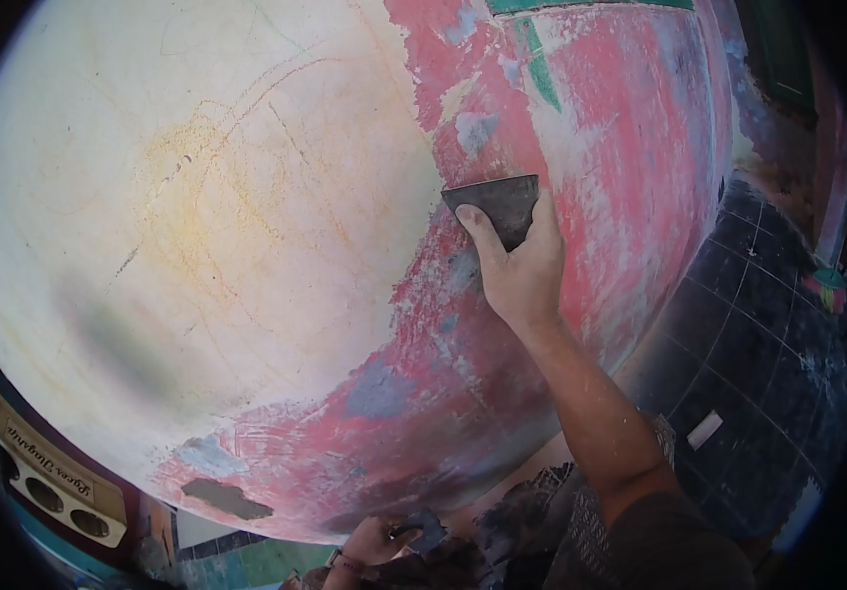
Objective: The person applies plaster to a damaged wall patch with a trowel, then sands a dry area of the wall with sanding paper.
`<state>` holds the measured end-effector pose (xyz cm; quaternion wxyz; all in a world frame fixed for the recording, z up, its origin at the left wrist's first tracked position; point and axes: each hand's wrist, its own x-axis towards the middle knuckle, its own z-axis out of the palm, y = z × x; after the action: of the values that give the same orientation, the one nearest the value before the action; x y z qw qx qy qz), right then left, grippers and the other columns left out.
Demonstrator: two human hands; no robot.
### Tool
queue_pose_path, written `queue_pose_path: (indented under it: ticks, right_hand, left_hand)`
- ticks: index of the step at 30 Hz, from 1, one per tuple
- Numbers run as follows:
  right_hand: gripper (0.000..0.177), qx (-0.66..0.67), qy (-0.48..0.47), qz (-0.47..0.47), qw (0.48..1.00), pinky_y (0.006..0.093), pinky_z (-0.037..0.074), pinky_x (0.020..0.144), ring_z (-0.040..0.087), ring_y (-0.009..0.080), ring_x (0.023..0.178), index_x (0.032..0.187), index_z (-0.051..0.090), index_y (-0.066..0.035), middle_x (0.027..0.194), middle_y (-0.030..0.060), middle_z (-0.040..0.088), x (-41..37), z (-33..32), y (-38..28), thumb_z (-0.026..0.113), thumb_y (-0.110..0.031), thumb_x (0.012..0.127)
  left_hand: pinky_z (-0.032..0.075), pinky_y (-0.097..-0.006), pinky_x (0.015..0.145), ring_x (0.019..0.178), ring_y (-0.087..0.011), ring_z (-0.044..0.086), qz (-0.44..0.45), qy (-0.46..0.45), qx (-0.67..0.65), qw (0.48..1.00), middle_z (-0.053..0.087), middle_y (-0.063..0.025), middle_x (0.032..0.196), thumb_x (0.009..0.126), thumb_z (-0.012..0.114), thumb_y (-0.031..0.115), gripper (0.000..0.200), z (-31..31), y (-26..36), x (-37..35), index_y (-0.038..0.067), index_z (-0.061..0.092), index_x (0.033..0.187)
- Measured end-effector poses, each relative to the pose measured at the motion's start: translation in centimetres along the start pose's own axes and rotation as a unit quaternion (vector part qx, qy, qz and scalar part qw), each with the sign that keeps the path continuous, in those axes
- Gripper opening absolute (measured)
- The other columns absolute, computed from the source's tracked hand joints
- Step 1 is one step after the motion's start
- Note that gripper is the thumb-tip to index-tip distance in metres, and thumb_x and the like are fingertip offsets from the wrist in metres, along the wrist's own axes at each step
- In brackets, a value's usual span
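Note:
My right hand (526, 270) grips a dark, flat scraper (502, 208), thumb on its face, with the wide edge up against the wall. That edge lies where pale, cream-coloured wall surface (276, 216) meets worn pink paint (620, 167). Low in view, near the foot of the wall, my left hand (372, 543) is closed around a small dark tool with a grey, blade-like end (428, 531). A band is on the left wrist. Blue-grey patches (382, 390) show through the pink paint.
Dark floor tiles (708, 344) lie at right, with a small pale block (705, 430) on them. At lower left stands a lettered wooden holder (55, 470) with round openings. A brown bare patch (227, 498) marks the wall's lower left.

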<state>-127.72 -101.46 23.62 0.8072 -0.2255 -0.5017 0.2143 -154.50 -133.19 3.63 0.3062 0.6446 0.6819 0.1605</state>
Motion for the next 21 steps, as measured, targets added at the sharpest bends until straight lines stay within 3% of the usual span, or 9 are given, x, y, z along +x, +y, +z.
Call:
queue_pose_path:
  ticks: [6,9,12,15,18,21]
  right_hand:
    - [0.043,-0.016,-0.01,-0.047,0.999,0.0366,0.058,0.065,0.075,0.0234,0.079,0.105,0.054,0.004,0.088,0.0173,0.073,-0.8,0.2,-0.3,0.083,-0.025,0.095]
    - [0.042,0.003,-0.002,-0.003,1.0,0.0367,0.058,0.064,0.075,0.0236,0.078,0.105,0.054,0.004,0.088,0.0174,0.073,0.1,0.1,-0.3,0.083,-0.024,0.095]
    - [0.041,0.008,0.01,-0.011,1.0,0.0366,0.058,0.064,0.075,0.0232,0.077,0.105,0.054,0.003,0.088,0.0171,0.074,-0.9,0.7,0.0,0.083,-0.024,0.095]
    - [0.041,0.004,0.01,-0.063,0.998,0.0362,0.058,0.063,0.074,0.0224,0.076,0.105,0.054,0.003,0.087,0.0161,0.073,-1.0,0.7,-0.4,0.083,-0.024,0.095]
    - [0.04,0.005,0.013,-0.009,1.0,0.0356,0.058,0.063,0.075,0.0217,0.078,0.104,0.054,0.003,0.087,0.0162,0.074,0.3,0.3,-0.2,0.083,-0.023,0.095]
    - [0.039,0.017,0.014,-0.009,1.0,0.0346,0.057,0.063,0.074,0.0216,0.078,0.105,0.054,0.003,0.087,0.0163,0.074,-0.4,0.6,0.1,0.083,-0.022,0.095]
  left_hand:
    - [0.058,-0.0401,0.07,0.077,-0.0314,0.078,-0.03,-0.007,-0.009,0.999,0.077,-0.0166,0.082,0.095,0.077,0.033,0.031,0.3,-0.9,-0.4,0.005,0.078,0.109]
    - [0.058,-0.0403,0.07,0.076,-0.0314,0.077,0.009,0.014,0.0,1.0,0.077,-0.016,0.081,0.096,0.076,0.034,0.031,0.4,-1.0,-0.4,0.006,0.078,0.109]
    - [0.058,-0.0405,0.071,0.075,-0.0311,0.077,-0.025,-0.023,0.003,0.999,0.077,-0.0154,0.081,0.096,0.076,0.035,0.032,0.4,-1.0,-0.3,0.006,0.078,0.109]
    - [0.058,-0.0401,0.071,0.076,-0.0308,0.078,-0.043,-0.022,-0.027,0.998,0.077,-0.0156,0.081,0.096,0.076,0.036,0.032,0.1,-0.3,-0.4,0.006,0.078,0.108]
    - [0.059,-0.0396,0.072,0.077,-0.03,0.078,0.0,0.003,-0.003,1.0,0.077,-0.016,0.082,0.097,0.075,0.035,0.032,0.4,-0.9,0.0,0.005,0.078,0.108]
    - [0.059,-0.0398,0.073,0.078,-0.03,0.079,-0.039,-0.034,0.013,0.999,0.078,-0.017,0.084,0.097,0.075,0.035,0.033,-0.1,0.4,-0.1,0.005,0.078,0.11]
